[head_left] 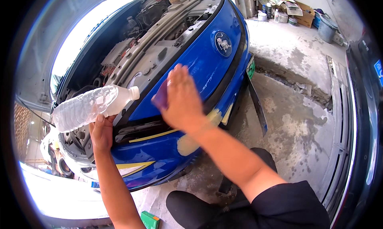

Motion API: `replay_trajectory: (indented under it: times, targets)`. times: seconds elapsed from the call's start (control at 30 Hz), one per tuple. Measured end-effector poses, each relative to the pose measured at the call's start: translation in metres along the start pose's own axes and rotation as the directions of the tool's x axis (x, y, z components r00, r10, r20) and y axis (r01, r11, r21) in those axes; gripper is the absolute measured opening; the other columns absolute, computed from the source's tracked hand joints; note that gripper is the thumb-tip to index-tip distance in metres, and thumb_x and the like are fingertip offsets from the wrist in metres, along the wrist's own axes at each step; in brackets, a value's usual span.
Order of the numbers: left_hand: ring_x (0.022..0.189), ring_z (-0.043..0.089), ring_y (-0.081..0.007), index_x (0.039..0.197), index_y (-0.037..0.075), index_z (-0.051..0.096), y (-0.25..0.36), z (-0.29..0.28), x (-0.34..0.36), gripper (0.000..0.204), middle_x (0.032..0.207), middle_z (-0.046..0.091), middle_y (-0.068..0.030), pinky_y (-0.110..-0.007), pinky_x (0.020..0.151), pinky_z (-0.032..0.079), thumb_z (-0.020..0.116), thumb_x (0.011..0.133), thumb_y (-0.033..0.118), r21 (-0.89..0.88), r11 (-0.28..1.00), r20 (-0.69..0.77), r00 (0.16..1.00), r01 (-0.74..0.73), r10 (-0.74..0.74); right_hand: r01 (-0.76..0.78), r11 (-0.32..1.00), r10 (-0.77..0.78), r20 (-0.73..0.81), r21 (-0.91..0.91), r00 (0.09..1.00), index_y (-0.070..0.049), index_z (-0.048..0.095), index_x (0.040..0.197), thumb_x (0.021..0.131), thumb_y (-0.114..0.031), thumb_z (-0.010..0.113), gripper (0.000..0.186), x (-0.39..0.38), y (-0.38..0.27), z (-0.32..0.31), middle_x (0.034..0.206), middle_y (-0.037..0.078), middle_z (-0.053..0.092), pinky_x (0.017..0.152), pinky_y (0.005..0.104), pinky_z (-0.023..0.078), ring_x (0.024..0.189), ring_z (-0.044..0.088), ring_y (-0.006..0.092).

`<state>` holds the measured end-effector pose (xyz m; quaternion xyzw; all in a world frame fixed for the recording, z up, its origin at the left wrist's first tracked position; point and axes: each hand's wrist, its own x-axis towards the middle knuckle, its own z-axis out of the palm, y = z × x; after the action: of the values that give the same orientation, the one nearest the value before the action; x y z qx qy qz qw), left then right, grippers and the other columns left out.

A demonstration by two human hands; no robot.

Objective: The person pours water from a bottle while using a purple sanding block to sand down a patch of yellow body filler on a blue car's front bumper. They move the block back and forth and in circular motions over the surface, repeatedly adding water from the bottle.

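With left hand (103,135), pinching ribbed, clear plastic bottle (87,108) at frame left. With right hand (182,101), clasping flat purple pad (161,96) over glossy blue bumper (205,61), mid-frame.

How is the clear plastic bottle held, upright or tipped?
Tipped: in the left hand, the clear plastic bottle slants nearly sideways, its neck pointing right.

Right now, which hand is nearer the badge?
Right. The right hand, with the purple pad, is at the blue panel, below and left of the badge in view; the left hand is farther left and lower, holding the bottle.
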<state>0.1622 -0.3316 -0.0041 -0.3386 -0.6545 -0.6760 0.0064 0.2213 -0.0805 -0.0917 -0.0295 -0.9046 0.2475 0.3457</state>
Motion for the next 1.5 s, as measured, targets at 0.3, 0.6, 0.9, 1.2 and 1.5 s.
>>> replay_trajectory:
  times: [0.3, 0.6, 0.9, 1.2, 1.5]
  targets:
    - [0.125, 0.050, -0.0278, 0.138, 0.002, 0.039, 0.003, 0.013, 0.003, 0.056, 0.136, 0.049, -0.0132, -0.046, 0.106, 0.039, 0.058, 0.091, 0.026, 0.037, 0.999, -0.024, 1.000, -0.001, 0.002, -0.073, 0.995, 0.076, -0.033, 0.068, 0.997, 0.010, 0.025, 0.143, 0.096, -0.059, 0.034, 0.084, 0.055, 0.082, -0.013, 0.151, 0.029, 0.020, 0.118, 0.0400, 0.015, 0.143, 0.016, 0.0385]
    - [0.124, 0.051, -0.0280, 0.137, 0.002, 0.039, -0.003, 0.000, 0.008, 0.054, 0.135, 0.050, -0.0131, -0.045, 0.105, 0.041, 0.056, 0.093, 0.028, -0.037, 0.999, 0.010, 1.000, -0.007, 0.007, 0.066, 0.974, -0.086, 0.083, 0.218, 0.993, 0.015, 0.021, 0.142, 0.083, -0.031, 0.058, 0.083, -0.033, -0.098, 0.004, 0.152, 0.031, 0.014, 0.118, 0.0470, 0.007, 0.144, 0.009, 0.0432]
    - [0.124, 0.051, -0.0277, 0.137, 0.003, 0.041, 0.000, -0.005, 0.004, 0.051, 0.136, 0.050, -0.0129, -0.045, 0.107, 0.039, 0.055, 0.095, 0.028, -0.006, 1.000, 0.012, 1.000, 0.008, -0.008, 0.026, 0.987, 0.013, -0.235, 0.160, 0.972, 0.013, 0.026, 0.141, 0.094, -0.053, 0.042, 0.083, 0.027, 0.047, 0.011, 0.148, 0.033, 0.023, 0.117, 0.0461, 0.014, 0.140, 0.018, 0.0455]
    - [0.126, 0.048, -0.0276, 0.139, 0.001, 0.039, -0.003, -0.004, 0.001, 0.059, 0.136, 0.049, -0.0138, -0.046, 0.105, 0.040, 0.058, 0.091, 0.030, -0.015, 1.000, 0.049, 0.999, 0.014, -0.014, 0.100, 0.955, -0.088, -0.053, 0.279, 0.995, 0.011, 0.020, 0.145, 0.093, -0.048, 0.044, 0.082, -0.037, -0.002, 0.018, 0.152, 0.031, 0.013, 0.118, 0.0464, 0.007, 0.144, 0.007, 0.0418]
    - [0.128, 0.046, -0.0284, 0.142, 0.000, 0.034, -0.002, -0.013, 0.002, 0.069, 0.138, 0.046, -0.0153, -0.047, 0.105, 0.039, 0.061, 0.087, 0.032, 0.042, 0.998, 0.021, 0.999, 0.045, -0.045, -0.108, 0.962, 0.122, -0.039, 0.251, 0.992, 0.013, 0.013, 0.144, 0.097, -0.052, 0.032, 0.083, -0.044, 0.019, 0.023, 0.152, 0.033, 0.006, 0.118, 0.0469, 0.003, 0.143, 0.003, 0.0440]
